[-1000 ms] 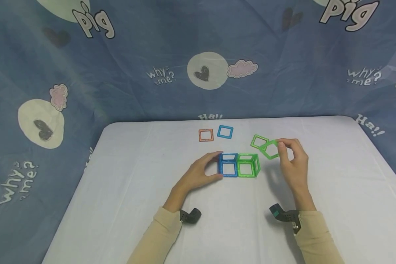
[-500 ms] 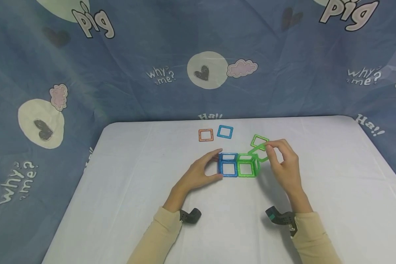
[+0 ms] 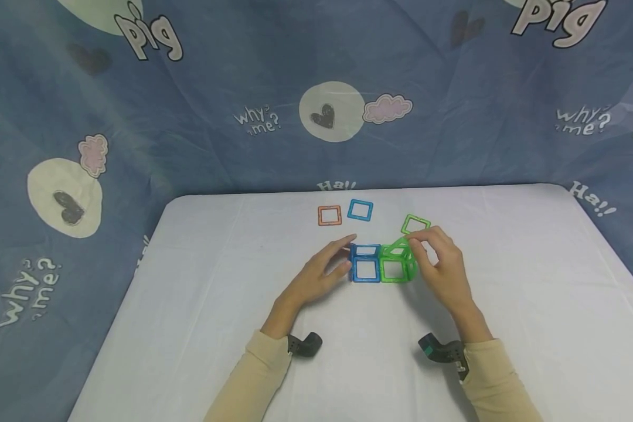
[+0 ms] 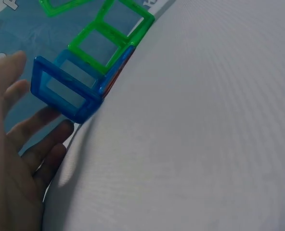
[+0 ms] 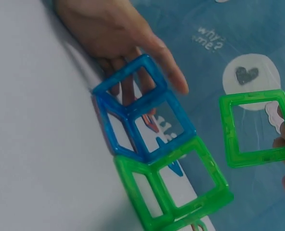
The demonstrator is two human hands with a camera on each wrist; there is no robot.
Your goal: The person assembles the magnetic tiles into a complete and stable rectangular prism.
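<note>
A joined structure of magnetic square frame tiles stands on the white table, with blue tiles (image 3: 366, 258) on its left and green tiles (image 5: 212, 166) on its right. My left hand (image 3: 316, 276) is beside the blue end, its fingers apart and loosely bent. In the left wrist view, fingertips (image 4: 65, 127) are close to the blue tile's lower edge; whether they touch is unclear. My right hand (image 3: 443, 272) pinches a loose green square tile (image 5: 227, 132) by one edge. That tile is tilted above the structure's green part, apart from it in the right wrist view.
Behind the structure lie an orange square tile (image 3: 319, 215) and a blue square tile (image 3: 360, 219). A further green square tile (image 3: 415, 216) lies just behind the right hand's fingers. A patterned blue cloth (image 3: 216, 158) hangs beyond the table's (image 3: 358, 375) far edge.
My right hand has carried the green tile left, from beside the loose green tile to above the structure. The left thumb has drawn back slightly from the blue end's front.
</note>
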